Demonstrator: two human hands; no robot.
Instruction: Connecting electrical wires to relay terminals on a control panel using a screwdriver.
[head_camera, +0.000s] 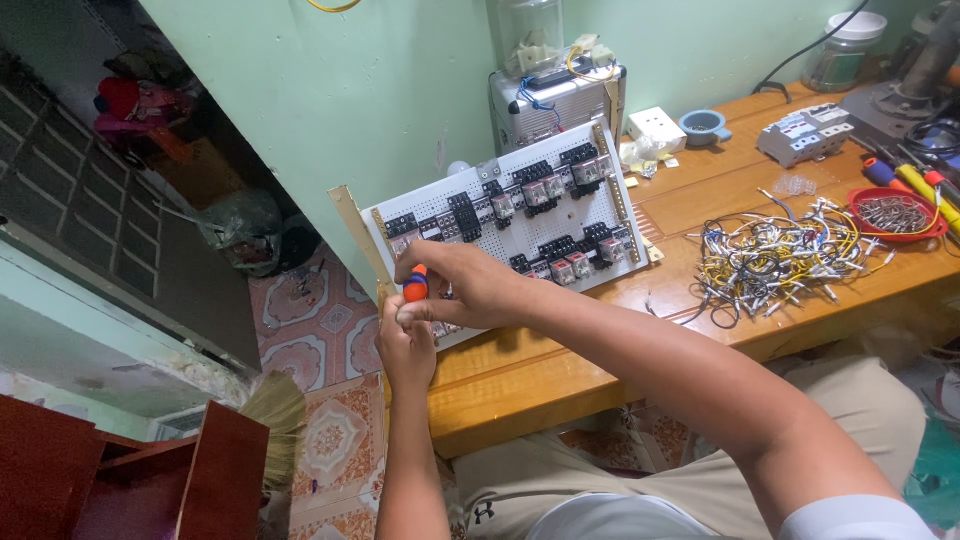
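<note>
While the orange-handled screwdriver (416, 284) is grasped in the right hand (468, 287), its tip, hidden behind the fingers, points at the lower left corner of the white perforated panel (500, 215). The left hand (405, 340) sits just below, fingers pinched closed at the panel's corner; what it pinches cannot be told.

The screwdriver appears light and rigid, best held by its handle. The panel looks stiff but awkward: it carries rows of black relay sockets (545, 185) with clear-cased relays, likely fragile. Take hold at the bare margins or the side rails (352, 222), not at the components.

The panel's left end overhangs the edge of the wooden tabletop (700, 200), above the tiled floor (320, 330). A green wall (350, 90) stands close behind. To the right lie a heap of short wires (775, 260) and a red dish (895, 213), with bare wood between.
</note>
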